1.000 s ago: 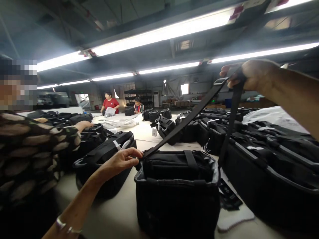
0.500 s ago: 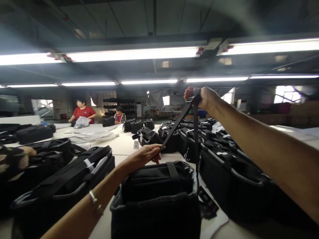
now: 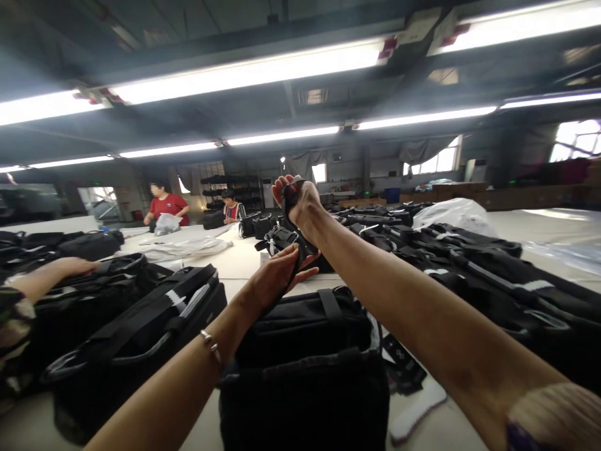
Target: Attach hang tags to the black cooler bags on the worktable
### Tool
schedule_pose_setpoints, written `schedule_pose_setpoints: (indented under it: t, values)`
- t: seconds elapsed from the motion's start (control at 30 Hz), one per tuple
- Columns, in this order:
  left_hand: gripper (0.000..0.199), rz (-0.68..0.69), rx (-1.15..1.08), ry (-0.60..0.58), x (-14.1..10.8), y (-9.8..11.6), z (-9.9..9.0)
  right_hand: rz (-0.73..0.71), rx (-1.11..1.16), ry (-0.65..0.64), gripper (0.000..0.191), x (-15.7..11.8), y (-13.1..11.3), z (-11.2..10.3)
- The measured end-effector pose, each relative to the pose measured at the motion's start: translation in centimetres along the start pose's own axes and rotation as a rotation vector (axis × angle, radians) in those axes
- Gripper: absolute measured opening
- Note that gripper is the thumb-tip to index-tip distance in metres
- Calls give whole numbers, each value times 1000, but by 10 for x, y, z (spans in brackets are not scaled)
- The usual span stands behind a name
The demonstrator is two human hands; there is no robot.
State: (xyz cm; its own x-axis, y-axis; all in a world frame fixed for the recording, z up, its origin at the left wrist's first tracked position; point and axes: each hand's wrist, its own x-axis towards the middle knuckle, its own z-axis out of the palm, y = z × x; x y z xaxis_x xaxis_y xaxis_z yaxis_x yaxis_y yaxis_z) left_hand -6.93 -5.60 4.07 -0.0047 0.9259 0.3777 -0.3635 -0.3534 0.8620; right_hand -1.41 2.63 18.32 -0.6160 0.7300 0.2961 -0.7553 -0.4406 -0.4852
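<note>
A black bag point(image 3: 305, 401) stands upright in front of me, its top rim raised around a dark inside. Above it my right hand point(image 3: 300, 199) is closed on a black strap point(image 3: 290, 216), gathered up in the fist. Lower down, over the bag's back left, my left hand point(image 3: 279, 275) has the same strap running across its palm, pinched near the thumb while some fingers stretch out. Where the strap joins the bag is hidden behind my hands and arm. A black printed tag point(image 3: 404, 363) lies at the bag's right side.
Another black bag point(image 3: 136, 351) lies close on the left, with a co-worker's hand point(image 3: 70, 268) over bags beyond it. Many black bags point(image 3: 469, 275) crowd the right. A white strip point(image 3: 417, 410) lies near right. Two people work farther back, one in a red shirt point(image 3: 169, 207).
My right hand has come left and nearer my left hand, gathering the strap that was stretched between them. My view has shifted slightly. The co-worker's hand at left has reached farther right.
</note>
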Motion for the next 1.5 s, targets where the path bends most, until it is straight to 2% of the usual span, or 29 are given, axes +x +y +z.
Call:
schedule_pose_setpoints:
  t: [0.07, 0.13, 0.2, 0.27, 0.33, 0.43, 0.5, 0.53, 0.57, 0.6, 0.67, 0.7, 0.77, 0.87, 0.97, 1.07, 1.13, 1.2, 1.3, 1.4, 1.5]
  values:
    - [18, -7, -51, -26, 0, 0, -1, 5, -1, 13, 21, 0, 15, 1]
    - [18, -12, -86, -41, -3, 0, 0, -4, -3, 32, 20, 4, 17, -1]
    - [20, -36, -109, -55, -8, 0, 0, -46, -57, 32, 16, 11, 6, -7]
    - [19, -59, -122, -61, -12, 2, 2, -161, -274, -9, 17, 19, -16, -12]
    - [17, -77, -121, -76, -12, 3, 6, -360, -660, -124, 20, 22, -41, -12]
    - [14, -88, -139, -134, -9, 3, 14, -651, -1246, -443, 22, 13, -69, 10]
    - [10, -94, -143, -167, -6, 2, 17, -692, -1482, -638, 22, 1, -79, 37]
    - [8, -88, -137, -182, -5, 3, 18, -667, -1529, -682, 21, -4, -83, 51]
    - [9, -76, -129, -196, -5, 4, 18, -620, -1518, -669, 21, -8, -87, 64]
    - [11, -54, -119, -206, -5, 6, 17, -552, -1450, -603, 20, -10, -91, 74]
    - [16, 6, -101, -194, -8, 13, 13, -418, -1233, -394, 17, -8, -101, 80]
    - [18, 29, -86, -170, -10, 18, 10, -359, -1134, -290, 15, -6, -106, 73]
    - [21, 47, -12, -105, -19, 28, 3, -287, -1048, -158, 13, -2, -112, 43]
    - [26, 31, 150, 23, -41, 46, -10, -172, -1087, -131, 24, -9, -104, -32]
    - [23, -10, 193, 243, -68, 58, -25, 14, -1135, -189, 46, -33, -80, -108]
    - [18, -64, 177, 421, -88, 60, -39, 272, -1103, -425, 53, -59, -59, -159]
    - [18, -101, 202, 454, -94, 55, -45, 367, -1025, -527, 59, -70, -53, -174]
    - [23, -176, 259, 427, -95, 49, -47, 390, -997, -570, 62, -72, -52, -178]
    - [32, -269, 328, 371, -91, 42, -46, 426, -1122, -643, 49, -66, -58, -171]
    - [37, -258, 342, 343, -89, 44, -47, 421, -1258, -618, 38, -57, -71, -165]
    - [36, -208, 356, 338, -91, 50, -54, 392, -1316, -571, 43, -53, -85, -164]
